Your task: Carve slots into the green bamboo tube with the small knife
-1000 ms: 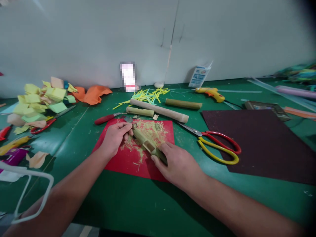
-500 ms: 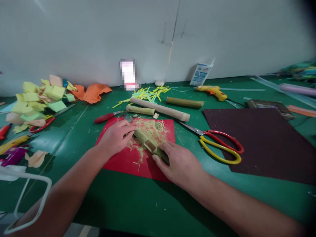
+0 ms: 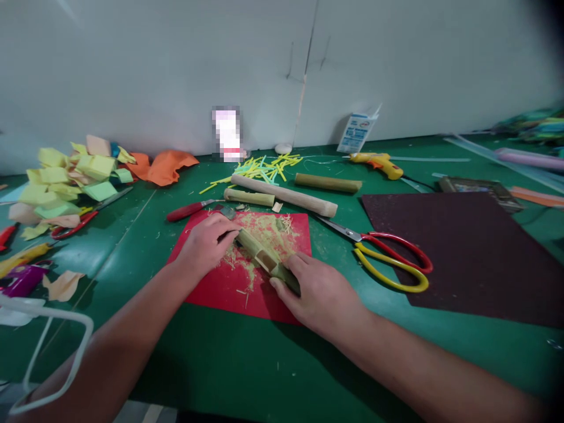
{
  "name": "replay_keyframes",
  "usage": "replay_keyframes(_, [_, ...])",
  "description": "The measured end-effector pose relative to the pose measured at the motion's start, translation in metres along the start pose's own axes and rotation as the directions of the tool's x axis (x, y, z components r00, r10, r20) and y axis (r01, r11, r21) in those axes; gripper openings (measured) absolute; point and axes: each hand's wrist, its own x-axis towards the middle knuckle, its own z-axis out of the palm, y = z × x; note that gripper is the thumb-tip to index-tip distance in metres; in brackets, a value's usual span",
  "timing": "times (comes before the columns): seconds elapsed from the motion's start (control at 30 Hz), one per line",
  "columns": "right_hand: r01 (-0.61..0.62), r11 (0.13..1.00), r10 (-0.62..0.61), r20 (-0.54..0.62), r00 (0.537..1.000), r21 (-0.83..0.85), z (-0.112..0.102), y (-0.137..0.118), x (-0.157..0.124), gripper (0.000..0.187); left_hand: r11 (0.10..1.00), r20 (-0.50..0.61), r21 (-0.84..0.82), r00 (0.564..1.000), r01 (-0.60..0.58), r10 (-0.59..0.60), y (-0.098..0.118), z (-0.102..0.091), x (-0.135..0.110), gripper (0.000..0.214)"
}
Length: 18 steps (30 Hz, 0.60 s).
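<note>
A short green bamboo tube with a rectangular opening cut in its side lies slantwise over a red sheet. My right hand is wrapped round its near end, thumb on one side and fingers on the other. At the far end, my left hand has its fingers closed with the tips against the tube; part of that grip is hidden. Pale shavings and dust cover much of the sheet. Just beyond my left hand is a red-handled tool, its head partly covered.
Scissors with red and yellow handles lie right of the sheet, partly over a dark board. Behind are a pale wooden rod, bamboo pieces and a yellow glue gun. Folded papers are heaped at left.
The view has shifted very slightly. Both hands stay on the bamboo tube in nearly the same pose, and nothing has been taken up or let go.
</note>
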Motion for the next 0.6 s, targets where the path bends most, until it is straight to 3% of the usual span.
replay_keyframes(0.43, [0.085, 0.986, -0.099, -0.091, 0.991, -0.146, 0.004, 0.0, -0.001, 0.016, 0.996, 0.095, 0.062, 0.994, -0.057, 0.051, 0.012, -0.002, -0.003, 0.021])
replay_keyframes(0.6, [0.106, 0.981, -0.122, -0.094, 0.988, -0.162, 0.004, 0.0, -0.001, 0.015, 0.994, 0.085, 0.083, 0.995, -0.066, 0.059, 0.012, -0.001, -0.002, 0.02])
